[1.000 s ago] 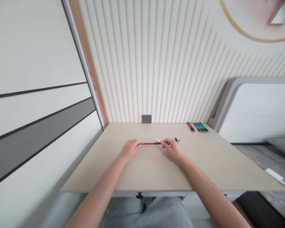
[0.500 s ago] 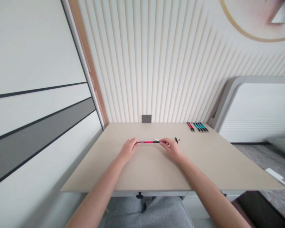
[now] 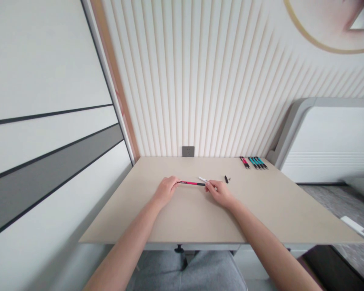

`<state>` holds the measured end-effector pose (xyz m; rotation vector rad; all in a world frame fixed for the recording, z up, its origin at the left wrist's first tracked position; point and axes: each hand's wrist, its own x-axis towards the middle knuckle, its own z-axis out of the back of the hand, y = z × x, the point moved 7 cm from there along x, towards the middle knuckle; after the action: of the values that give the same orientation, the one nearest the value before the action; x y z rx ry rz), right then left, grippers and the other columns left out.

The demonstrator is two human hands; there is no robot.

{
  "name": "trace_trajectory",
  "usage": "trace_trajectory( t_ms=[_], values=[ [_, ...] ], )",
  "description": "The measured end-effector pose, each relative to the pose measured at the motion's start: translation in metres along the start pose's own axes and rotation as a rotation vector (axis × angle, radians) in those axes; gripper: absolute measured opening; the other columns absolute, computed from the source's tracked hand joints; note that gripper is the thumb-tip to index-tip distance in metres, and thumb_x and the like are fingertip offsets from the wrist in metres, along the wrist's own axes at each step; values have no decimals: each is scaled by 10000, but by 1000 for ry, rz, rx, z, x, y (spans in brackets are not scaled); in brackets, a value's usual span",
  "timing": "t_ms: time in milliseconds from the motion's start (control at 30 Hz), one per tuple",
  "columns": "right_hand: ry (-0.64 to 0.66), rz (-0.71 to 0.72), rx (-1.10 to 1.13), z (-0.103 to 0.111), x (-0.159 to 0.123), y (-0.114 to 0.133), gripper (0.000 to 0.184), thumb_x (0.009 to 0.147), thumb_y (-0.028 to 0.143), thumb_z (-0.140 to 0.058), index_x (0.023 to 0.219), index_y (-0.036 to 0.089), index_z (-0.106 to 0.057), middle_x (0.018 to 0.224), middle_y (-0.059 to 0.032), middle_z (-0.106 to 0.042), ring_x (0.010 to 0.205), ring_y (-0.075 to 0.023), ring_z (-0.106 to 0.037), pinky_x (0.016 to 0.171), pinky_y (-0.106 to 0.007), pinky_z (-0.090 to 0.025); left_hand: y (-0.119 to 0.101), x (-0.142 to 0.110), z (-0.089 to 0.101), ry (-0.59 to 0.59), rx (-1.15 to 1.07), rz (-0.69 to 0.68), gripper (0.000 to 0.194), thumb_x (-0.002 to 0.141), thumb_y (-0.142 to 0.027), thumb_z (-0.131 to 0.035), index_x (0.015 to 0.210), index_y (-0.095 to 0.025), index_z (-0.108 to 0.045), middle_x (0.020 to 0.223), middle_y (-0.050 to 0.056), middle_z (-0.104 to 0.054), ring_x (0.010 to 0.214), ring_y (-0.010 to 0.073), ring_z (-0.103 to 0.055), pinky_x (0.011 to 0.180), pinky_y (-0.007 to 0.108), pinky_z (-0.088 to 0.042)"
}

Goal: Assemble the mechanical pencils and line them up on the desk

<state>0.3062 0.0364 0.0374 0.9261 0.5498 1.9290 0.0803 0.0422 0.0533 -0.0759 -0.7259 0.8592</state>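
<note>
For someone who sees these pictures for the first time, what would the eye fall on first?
The eye goes first to the pink-and-black pen, held level between the left hand and right hand near the middle of the beige table. Next comes the row of teal and red pens at the table's far right corner, below the ribbed white wall.

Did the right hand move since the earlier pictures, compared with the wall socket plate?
Yes, slightly: the right hand now sits a little farther from the wall socket plate, toward the person.
</note>
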Motion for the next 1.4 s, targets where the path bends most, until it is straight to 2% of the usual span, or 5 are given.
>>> trace_trajectory(
  t_ms=[267, 433, 767, 1033, 1400],
  values=[
    [-60, 22, 37, 2, 2, -2, 284, 897, 409, -507, 930, 186, -680, 817, -47, -670, 750, -173, -572, 667, -276, -433, 5, -1, 1, -47, -179, 112, 128, 895, -253, -529, 958, -195, -625, 868, 38, -654, 815, 190, -578, 798, 317, -420],
    [-146, -26, 81, 11, 2, -6, 281, 875, 407, -534, 936, 178, -684, 786, -48, -660, 715, -171, -548, 679, -290, -438, 15, -3, -9, 47, -666, 337, 312, 900, -404, -535, 1050, -150, -637, 786, 36, -641, 726, 159, -562, 697, 267, -416],
    [-105, -52, 142, 8, 1, -9, 265, 860, 406, -550, 892, 180, -685, 761, -26, -652, 704, -161, -540, 674, -276, -421, 7, -4, -21, 83, -1284, 454, 352, 826, -398, -676, 1043, -123, -665, 809, 67, -653, 667, 121, -546, 642, 254, -392],
    [-60, -29, 129, 9, 0, 1, 289, 881, 391, -513, 770, 182, -678, 751, -28, -669, 695, -158, -545, 662, -268, -404, 7, -5, -24, 81, -1327, 503, 341, 812, -416, -694, 951, -105, -680, 818, 82, -653, 659, 118, -541, 612, 246, -384],
    [-87, -36, 105, 4, 0, 2, 275, 860, 425, -551, 836, 188, -689, 739, -25, -663, 679, -161, -535, 649, -276, -418, 6, -3, -21, 54, -1348, 486, 320, 824, -411, -682, 962, -123, -661, 814, 68, -645, 659, 115, -541, 612, 243, -384]
  ],
)
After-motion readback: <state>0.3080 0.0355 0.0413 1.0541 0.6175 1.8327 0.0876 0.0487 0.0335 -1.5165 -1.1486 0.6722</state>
